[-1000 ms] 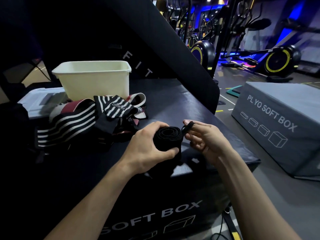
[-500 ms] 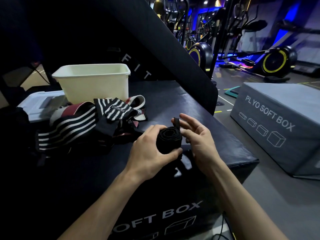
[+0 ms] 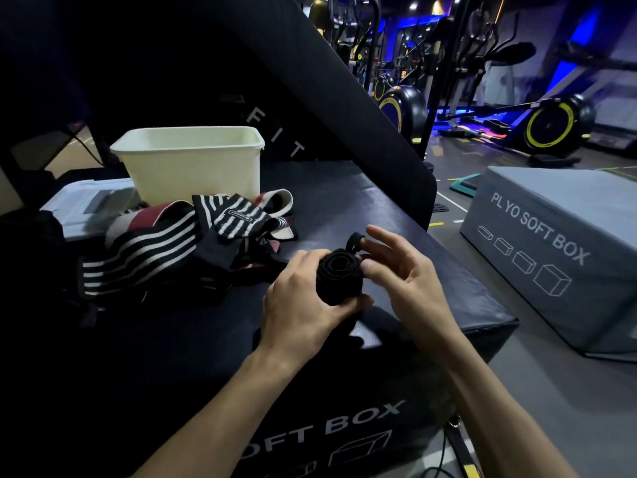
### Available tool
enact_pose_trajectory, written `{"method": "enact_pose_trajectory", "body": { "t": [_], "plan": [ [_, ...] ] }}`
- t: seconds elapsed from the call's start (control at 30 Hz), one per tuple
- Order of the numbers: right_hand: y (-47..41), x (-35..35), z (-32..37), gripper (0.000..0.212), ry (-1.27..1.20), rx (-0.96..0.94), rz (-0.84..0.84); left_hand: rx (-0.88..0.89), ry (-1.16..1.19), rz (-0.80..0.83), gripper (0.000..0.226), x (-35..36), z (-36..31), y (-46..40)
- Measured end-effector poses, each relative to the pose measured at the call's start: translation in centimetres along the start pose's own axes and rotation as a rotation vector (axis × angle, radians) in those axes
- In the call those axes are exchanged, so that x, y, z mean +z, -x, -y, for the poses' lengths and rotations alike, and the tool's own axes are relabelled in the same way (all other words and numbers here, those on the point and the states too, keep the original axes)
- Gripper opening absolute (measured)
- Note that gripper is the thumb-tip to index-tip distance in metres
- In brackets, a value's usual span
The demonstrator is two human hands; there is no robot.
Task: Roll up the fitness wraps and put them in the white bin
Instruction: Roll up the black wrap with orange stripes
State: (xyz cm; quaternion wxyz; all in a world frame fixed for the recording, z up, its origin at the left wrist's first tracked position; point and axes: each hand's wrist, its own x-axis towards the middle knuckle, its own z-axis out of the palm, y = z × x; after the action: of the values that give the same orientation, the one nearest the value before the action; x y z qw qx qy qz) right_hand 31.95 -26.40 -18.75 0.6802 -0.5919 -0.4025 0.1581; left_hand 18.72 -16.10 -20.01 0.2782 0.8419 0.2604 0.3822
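Fitness wraps lie in two places: one black roll (image 3: 339,274) is held above the near part of the black soft box (image 3: 362,201), and a loose pile of striped wraps (image 3: 179,246) lies on the box top just in front of the white bin (image 3: 193,167). Much is hard to read. The black roll merges with the dark box surface, so its lower end is lost under the left hand, and whether a tail of fabric hangs below it cannot be told. The pile's left edge fades into shadow. The bin's inside is hidden by its near wall. A pale flat container (image 3: 89,208) left of the bin is half covered by the pile.

The left hand (image 3: 303,305) wraps round the roll from the left, fingers behind it and thumb curled across its near side. The right hand (image 3: 403,270) sits just right of the roll with fingers spread and slightly bent; its thumb and a fingertip press the roll's side, where a thin black loop (image 3: 355,240) sticks up. Whether the loop is pinched is unclear.

The roll shows a tight spiral of soft knit fabric at its top end. The pile mixes black-and-white stripes with maroon and cream bands. The bin is smooth, rectangular plastic with a rolled rim.
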Motion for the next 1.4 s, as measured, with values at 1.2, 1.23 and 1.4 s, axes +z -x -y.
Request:
{"method": "enact_pose_trajectory", "body": {
  "t": [1.2, 1.23, 1.4],
  "plan": [
    [-1.3, -0.9, -0.8, 0.077, 0.157, -0.082, 0.237, -0.005, 0.391, 0.214, 0.045, -2.5, 2.8, -1.5],
    [-1.3, -1.0, -0.8, 0.078, 0.151, -0.082, 0.244, -0.009, 0.397, 0.230, 0.049, -2.6, 2.9, -1.9],
    [-1.5, -1.0, -1.0, 0.079, 0.134, -0.086, 0.275, 0.024, 0.360, 0.342, 0.055, -2.4, 3.3, -3.0]
  ]
}}
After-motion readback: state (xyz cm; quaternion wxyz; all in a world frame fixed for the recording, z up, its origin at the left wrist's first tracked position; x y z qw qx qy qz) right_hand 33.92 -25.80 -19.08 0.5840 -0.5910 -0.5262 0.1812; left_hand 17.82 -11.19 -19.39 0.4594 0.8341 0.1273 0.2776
